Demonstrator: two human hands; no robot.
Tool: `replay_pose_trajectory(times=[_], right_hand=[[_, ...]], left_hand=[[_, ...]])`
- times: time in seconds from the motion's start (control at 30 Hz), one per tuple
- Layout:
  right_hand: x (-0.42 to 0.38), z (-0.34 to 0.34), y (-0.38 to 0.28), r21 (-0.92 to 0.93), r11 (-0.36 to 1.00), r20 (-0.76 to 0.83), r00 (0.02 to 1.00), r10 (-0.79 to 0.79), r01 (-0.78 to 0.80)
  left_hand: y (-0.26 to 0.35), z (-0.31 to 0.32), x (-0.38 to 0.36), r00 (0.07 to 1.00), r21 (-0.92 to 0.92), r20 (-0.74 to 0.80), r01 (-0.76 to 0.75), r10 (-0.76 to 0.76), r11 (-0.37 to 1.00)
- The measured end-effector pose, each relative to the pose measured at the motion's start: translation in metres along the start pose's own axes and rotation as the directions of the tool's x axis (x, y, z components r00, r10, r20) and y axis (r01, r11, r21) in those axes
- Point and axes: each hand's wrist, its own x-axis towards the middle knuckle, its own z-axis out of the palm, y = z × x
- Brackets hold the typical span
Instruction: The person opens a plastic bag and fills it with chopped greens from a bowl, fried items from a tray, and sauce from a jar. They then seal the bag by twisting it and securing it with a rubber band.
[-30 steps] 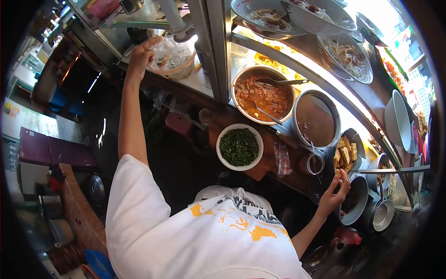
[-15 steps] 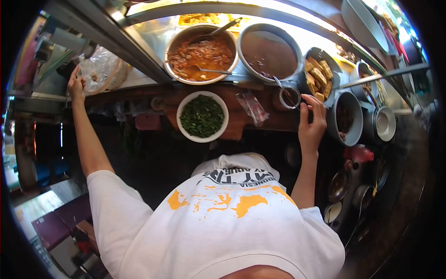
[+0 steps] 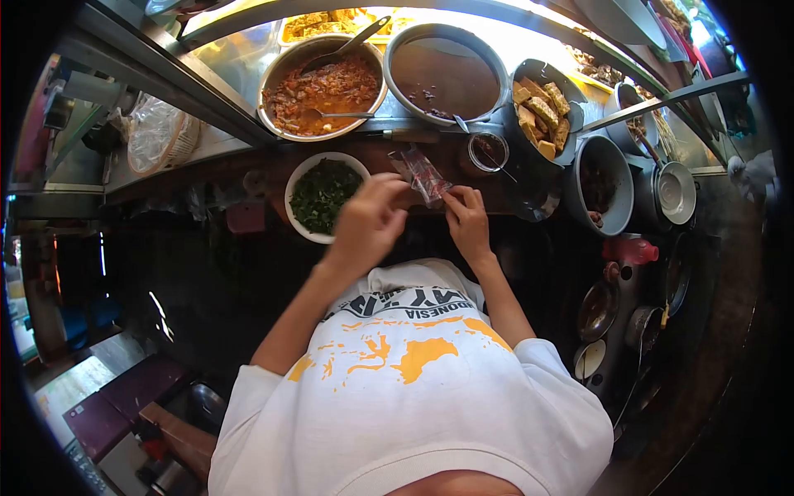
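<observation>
My right hand (image 3: 469, 221) pinches the lower right edge of a small clear plastic packet (image 3: 428, 175) with red marks, which lies at the counter's edge. My left hand (image 3: 370, 219) is just left of the packet, its fingers loosely curled and apart, slightly blurred; I see nothing in it. Behind the left hand, partly covered by it, stands a white bowl (image 3: 318, 197) of chopped green leaves. To the right of the packet is a glass jar (image 3: 488, 153) of dark sauce with a thin spoon handle leaning out.
At the back stand a metal bowl (image 3: 324, 91) of red stew with spoons, a basin (image 3: 447, 70) of brown broth and a bowl of fried pieces (image 3: 542, 112). A grey pot (image 3: 600, 186) is on the right. Metal frame bars (image 3: 178, 91) cross above. A plastic-covered basket (image 3: 165, 136) sits left.
My left hand has come from the plastic-covered basket at far left to beside the packet. My right hand has left the jar's spoon and taken the packet's edge.
</observation>
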Motion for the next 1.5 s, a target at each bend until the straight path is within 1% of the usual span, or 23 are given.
replay_pose_trajectory(times=[0.03, 0.07, 0.1, 0.2, 0.23, 0.33, 0.4, 0.5, 0.53, 0.63, 0.7, 0.73, 0.8, 0.9, 1.0, 1.03, 1.1, 1.23, 1.3, 1.33, 1.4, 1.43, 1.5], right_hand=[[0.0, 0.006, 0.003, -0.015, 0.999, -0.006, 0.999, -0.045, 0.045], [-0.001, 0.01, 0.005, -0.029, 0.996, -0.011, 0.996, -0.087, 0.087], [0.0, 0.011, 0.007, -0.039, 0.991, -0.004, 0.992, -0.129, 0.129], [0.003, 0.021, 0.022, -0.074, 0.976, -0.052, 0.977, -0.209, 0.205], [0.006, 0.019, 0.02, -0.035, 0.981, -0.076, 0.979, -0.191, 0.189], [0.017, 0.014, 0.013, 0.098, 0.988, -0.118, 0.987, -0.11, 0.122], [0.023, 0.006, 0.006, 0.189, 0.981, -0.116, 0.993, -0.03, 0.052], [0.03, -0.012, -0.003, 0.296, 0.949, 0.004, 0.994, 0.111, -0.107], [0.033, -0.017, -0.004, 0.333, 0.931, 0.067, 0.989, 0.135, -0.15], [0.035, -0.027, 0.0, 0.436, 0.86, 0.241, 0.955, 0.17, -0.264], [0.035, -0.03, 0.003, 0.501, 0.805, 0.323, 0.932, 0.167, -0.318], [0.036, -0.034, 0.001, 0.513, 0.789, 0.337, 0.925, 0.175, -0.336], [0.039, -0.043, -0.005, 0.537, 0.756, 0.362, 0.912, 0.193, -0.374], [0.041, -0.049, -0.01, 0.569, 0.736, 0.343, 0.919, 0.194, -0.368], [0.041, -0.056, -0.017, 0.532, 0.78, 0.331, 0.929, 0.166, -0.329], [0.039, -0.057, -0.019, 0.475, 0.841, 0.272, 0.952, 0.14, -0.26], [0.038, -0.057, -0.024, 0.335, 0.935, 0.159, 0.985, 0.068, -0.118], [0.032, -0.057, -0.031, 0.437, 0.899, -0.12, 0.991, 0.053, 0.005], [0.029, -0.056, -0.029, 0.452, 0.886, -0.276, 0.961, 0.03, 0.102], [0.03, -0.06, -0.03, 0.522, 0.852, -0.281, 0.953, 0.115, 0.051], [0.032, -0.072, -0.035, 0.653, 0.756, -0.266, 0.921, 0.285, -0.045], [0.039, -0.072, -0.037, 0.736, 0.677, -0.301, 0.889, 0.344, -0.013], [0.048, -0.085, -0.039, 0.758, 0.649, -0.256, 0.888, 0.382, -0.06]], left_hand=[[-0.023, 0.041, 0.0, 0.998, 0.006, 0.047, -0.047, 0.047, 0.999], [-0.035, 0.068, 0.002, 0.996, 0.202, 0.086, -0.027, 0.01, 0.979], [-0.05, 0.09, 0.004, 0.999, 0.252, 0.045, -0.038, 0.028, 0.967], [-0.082, 0.115, 0.015, 0.999, 0.266, -0.03, -0.01, 0.019, 0.964], [-0.081, 0.114, 0.019, 0.995, 0.282, -0.074, -0.047, 0.07, 0.958], [-0.08, 0.109, 0.025, 0.977, 0.234, -0.082, -0.174, 0.198, 0.957], [-0.082, 0.107, 0.029, 0.967, 0.124, -0.096, -0.222, 0.235, 0.967], [-0.072, 0.104, 0.03, 0.956, -0.005, -0.138, -0.262, 0.259, 0.965], [-0.068, 0.102, 0.029, 0.953, -0.04, -0.153, -0.27, 0.261, 0.962], [-0.068, 0.099, 0.027, 0.984, -0.135, -0.115, -0.15, 0.135, 0.979], [-0.072, 0.101, 0.029, 0.969, -0.077, -0.19, -0.178, 0.161, 0.981], [-0.07, 0.102, 0.029, 0.958, -0.048, -0.227, -0.19, 0.174, 0.981], [-0.065, 0.103, 0.031, 0.953, -0.04, -0.249, -0.191, 0.175, 0.981], [-0.053, 0.1, 0.033, 0.946, -0.03, -0.26, -0.208, 0.194, 0.978], [-0.057, 0.104, 0.033, 0.938, 0.033, -0.289, -0.192, 0.194, 0.981], [-0.058, 0.106, 0.033, 0.934, 0.062, -0.304, -0.18, 0.19, 0.982], [-0.062, 0.109, 0.035, 0.938, 0.059, -0.316, -0.132, 0.144, 0.989], [-0.067, 0.111, 0.037, 0.936, 0.001, -0.348, -0.053, 0.05, 0.999], [-0.08, 0.113, 0.037, 0.929, 0.041, -0.365, -0.045, 0.057, 0.998], [-0.084, 0.113, 0.037, 0.926, 0.062, -0.373, -0.042, 0.062, 0.997], [-0.092, 0.112, 0.033, 0.947, 0.225, -0.31, -0.011, 0.082, 0.974], [-0.092, 0.112, 0.033, 0.957, 0.304, -0.276, -0.004, 0.092, 0.953], [-0.071, 0.106, 0.028, 0.97, 0.47, -0.236, 0.071, 0.048, 0.88]])
